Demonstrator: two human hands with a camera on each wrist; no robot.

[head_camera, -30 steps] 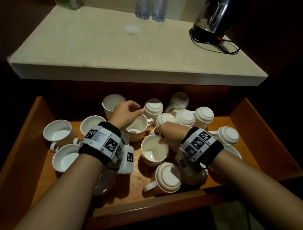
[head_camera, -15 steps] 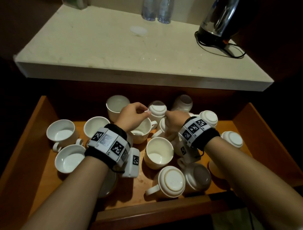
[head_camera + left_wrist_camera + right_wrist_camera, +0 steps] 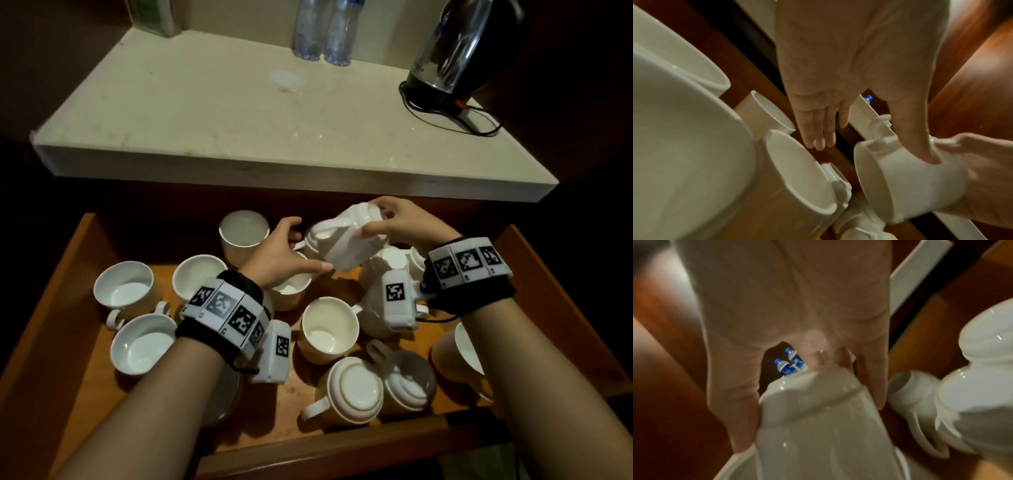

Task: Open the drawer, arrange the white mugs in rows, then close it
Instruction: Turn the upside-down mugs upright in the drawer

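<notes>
Dim wood cabinet w/ a pale stone table [image 3: 212,113] on top; below it the drawer [image 3: 548,274] is pulled out, so step one looks done. I've got my right hand [image 3: 406,224] wrapped around a white mug [image 3: 346,243], lifted and tipped on its side over the back-centre of the drawer, fingers curled round its base end. My left hand [image 3: 281,255] is loose and spread, thumb tip touching that mug's wall, clasping nothing. Around it approx a dozen other mugs sit jumbled, some upright [image 3: 329,329], some upside down [image 3: 356,387], not in rows yet.

Risk, imo: glazed ceramic is slick and hard, the grip is one-handed on a tilted mug, so a slip would drop it onto the crowded mugs below and chip rims or handles. My wrist units could also knock neighbours.

Mugs: glossy cylinders w/ loop handles and a ringed foot. Farther back: two clear plastic bottles [image 3: 323,34], shiny kettle [image 3: 455,51] w/ a black cord.
</notes>
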